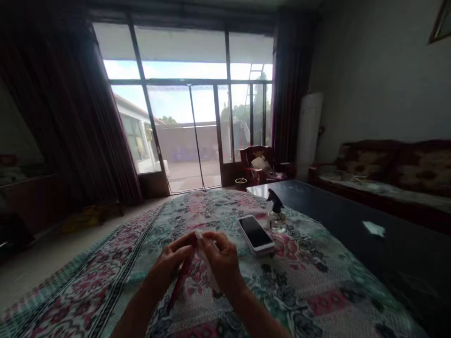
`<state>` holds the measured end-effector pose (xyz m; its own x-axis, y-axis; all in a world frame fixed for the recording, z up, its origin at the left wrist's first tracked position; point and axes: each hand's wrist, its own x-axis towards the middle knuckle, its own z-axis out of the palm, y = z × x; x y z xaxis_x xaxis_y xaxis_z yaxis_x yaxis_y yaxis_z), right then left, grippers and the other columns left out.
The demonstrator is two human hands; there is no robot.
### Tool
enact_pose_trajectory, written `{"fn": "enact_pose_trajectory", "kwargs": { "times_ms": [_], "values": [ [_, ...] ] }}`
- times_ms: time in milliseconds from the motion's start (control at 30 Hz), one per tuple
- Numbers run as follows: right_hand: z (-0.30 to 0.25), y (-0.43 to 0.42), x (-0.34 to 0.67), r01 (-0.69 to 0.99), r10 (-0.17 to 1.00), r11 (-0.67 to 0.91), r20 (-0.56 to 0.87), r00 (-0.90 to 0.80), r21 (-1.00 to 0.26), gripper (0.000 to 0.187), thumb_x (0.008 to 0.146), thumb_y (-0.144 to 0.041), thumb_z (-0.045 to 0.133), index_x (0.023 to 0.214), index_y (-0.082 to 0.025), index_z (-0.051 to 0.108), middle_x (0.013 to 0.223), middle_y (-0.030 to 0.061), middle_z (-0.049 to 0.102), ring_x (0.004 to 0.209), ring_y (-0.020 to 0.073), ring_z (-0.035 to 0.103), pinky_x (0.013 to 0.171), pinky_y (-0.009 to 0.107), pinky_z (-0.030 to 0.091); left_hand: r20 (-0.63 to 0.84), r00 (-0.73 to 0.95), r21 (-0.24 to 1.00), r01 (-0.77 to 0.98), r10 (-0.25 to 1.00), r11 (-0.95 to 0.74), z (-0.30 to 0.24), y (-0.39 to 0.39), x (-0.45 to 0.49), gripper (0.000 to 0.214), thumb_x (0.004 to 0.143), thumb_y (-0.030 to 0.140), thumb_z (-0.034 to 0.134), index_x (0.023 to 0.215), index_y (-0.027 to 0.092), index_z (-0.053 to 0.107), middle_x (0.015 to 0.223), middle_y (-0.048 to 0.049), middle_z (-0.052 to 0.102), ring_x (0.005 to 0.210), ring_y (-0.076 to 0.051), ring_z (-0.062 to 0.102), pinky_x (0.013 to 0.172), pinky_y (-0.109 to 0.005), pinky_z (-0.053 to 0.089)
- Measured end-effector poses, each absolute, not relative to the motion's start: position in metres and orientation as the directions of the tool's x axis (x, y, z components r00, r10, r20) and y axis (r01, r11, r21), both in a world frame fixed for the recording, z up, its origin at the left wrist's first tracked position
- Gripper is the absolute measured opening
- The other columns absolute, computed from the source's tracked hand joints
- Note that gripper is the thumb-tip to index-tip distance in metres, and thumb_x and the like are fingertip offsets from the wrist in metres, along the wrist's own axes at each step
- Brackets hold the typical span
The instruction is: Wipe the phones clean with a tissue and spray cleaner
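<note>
Both hands' [176, 258] [222, 260] pinch on thin white strip [204, 251]

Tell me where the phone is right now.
In the head view, the phone lies on the floral cloth, just right of the right hand, beside a small glass bottle.

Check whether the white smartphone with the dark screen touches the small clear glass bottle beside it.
Cannot tell. In the head view the smartphone and bottle lie very close on the floral cloth, with no plain gap or contact.
</note>
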<state>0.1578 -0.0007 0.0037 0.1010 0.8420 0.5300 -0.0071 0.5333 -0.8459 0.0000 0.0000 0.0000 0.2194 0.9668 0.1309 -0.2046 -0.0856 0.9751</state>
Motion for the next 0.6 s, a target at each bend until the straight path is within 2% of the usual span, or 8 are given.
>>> {"fn": "enact_pose_trajectory", "kwargs": {
  "times_ms": [200,400,600],
  "values": [
    [-0.002,-0.001,0.156,-0.038,0.847,0.525,0.518,0.121,-0.85,0.016,0.078,-0.031,0.061,0.08,-0.018,0.071,0.077,0.0037,0.067,0.072,0.017,0.06,0.065,0.026,0.047,0.141,0.105,0.979,-0.161,0.984,-0.123,0.001,0.001,0.004,0.053,0.067,0.029,0.078,0.118,0.019,0.064,0.12,-0.0073,0.066,0.118,-0.03,0.054,0.098,-0.036,0.044],
    [-0.021,-0.002,0.146,-0.085,0.875,0.482,0.474,0.097,-0.872,0.015,0.076,-0.03,0.063,0.076,-0.018,0.072,0.071,0.003,0.067,0.065,0.0157,0.059,0.056,0.023,0.046,0.161,0.046,0.979,-0.138,0.986,-0.153,-0.002,0.004,0.002,0.052,0.067,0.03,0.078,0.116,0.02,0.065,0.122,-0.0084,0.065,0.119,-0.03,0.054,0.099,-0.037,0.043],
    [-0.018,0.01,0.156,-0.23,0.918,0.397,0.377,0.127,-0.889,0.022,0.077,-0.036,0.063,0.083,-0.016,0.069,0.067,0.0027,0.067,0.058,0.0145,0.057,0.051,0.023,0.044,0.156,0.139,0.975,-0.179,0.978,-0.13,0.0,0.0,0.012,0.057,0.063,0.029,0.081,0.117,0.02,0.065,0.119,-0.0095,0.066,0.116,-0.031,0.055,0.098,-0.04,0.044]
  ]
}}
